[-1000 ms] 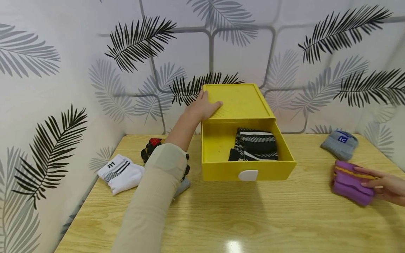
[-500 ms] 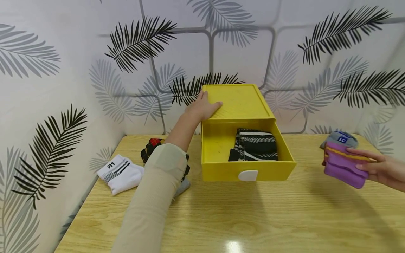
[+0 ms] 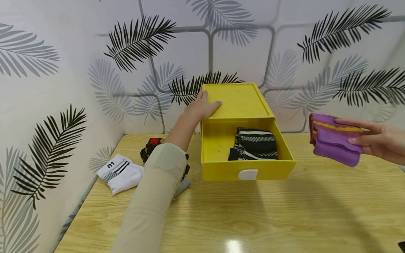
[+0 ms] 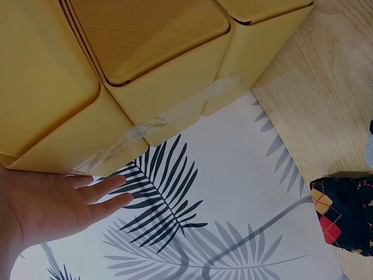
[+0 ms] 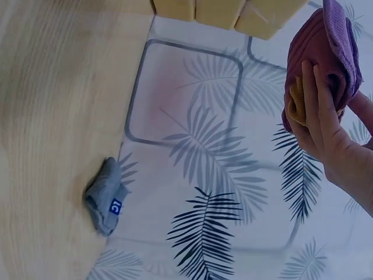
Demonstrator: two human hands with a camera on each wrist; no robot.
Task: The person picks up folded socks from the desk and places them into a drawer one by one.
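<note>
A yellow drawer box [image 3: 235, 100] stands on the wooden table with its top drawer [image 3: 221, 171] pulled out. Folded black-and-white patterned socks [image 3: 257, 144] lie on the right side of that drawer. My left hand [image 3: 202, 107] rests at the box's top left edge, thumb on the top; in the left wrist view its fingers [image 4: 108, 189] stretch out straight along the box. Right of the drawer, above the table, my right hand [image 3: 376, 138] pinches a folded purple pair of socks [image 3: 336, 140] with maroon and yellow bands, thumb on one side and fingers on the other.
Left on the table [image 3: 269, 218] lie folded white socks [image 3: 121, 174], dark argyle socks [image 3: 153, 144] and a grey sock [image 3: 182, 187], partly behind the left arm. A folded grey sock [image 5: 106, 197] lies near the wall, hidden in the head view by the purple socks.
My right hand has lifted the purple socks off the table and carried them up and left toward the drawer. The left hand and the box have stayed in place.
</note>
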